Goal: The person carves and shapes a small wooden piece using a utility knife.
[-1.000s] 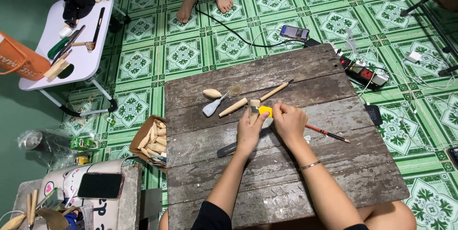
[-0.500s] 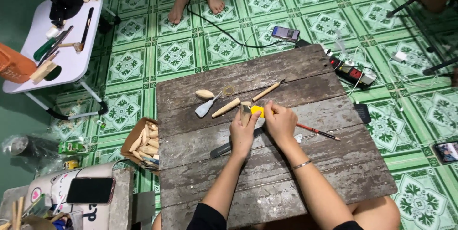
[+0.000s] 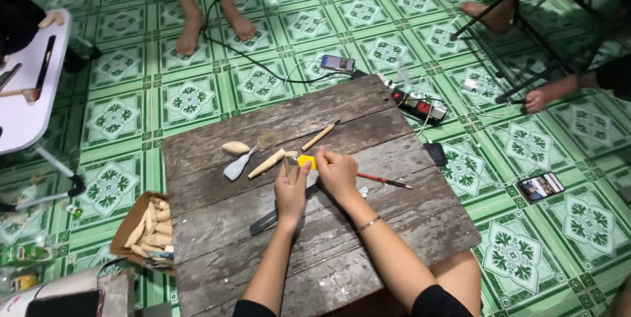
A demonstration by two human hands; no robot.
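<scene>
My left hand (image 3: pixel 291 191) grips a small wooden piece (image 3: pixel 290 164) upright over the dark plank table (image 3: pixel 328 251). My right hand (image 3: pixel 336 174) presses a yellow piece (image 3: pixel 306 161), likely sandpaper, against it. Just beyond my hands lie a wooden handle (image 3: pixel 266 163), a wooden stick tool (image 3: pixel 319 137), a pale spoon-shaped blade (image 3: pixel 235 168) and an oval wooden blank (image 3: pixel 235 147). A red-handled pencil-like tool (image 3: pixel 384 181) lies to the right of my right hand. A dark flat tool (image 3: pixel 266 220) rests under my left wrist.
A cardboard box (image 3: pixel 128 228) of wooden pieces sits at the table's left. A power strip (image 3: pixel 419 105), phones (image 3: pixel 338 63) (image 3: pixel 540 186) and cables lie on the green tiled floor. Other people's bare feet (image 3: pixel 189 33) stand beyond. A white side table (image 3: pixel 26 103) is at left.
The view has shifted, so the table now sits lower and more centred. Both hands remain together on the wooden piece and the yellow piece, with little visible change in grip.
</scene>
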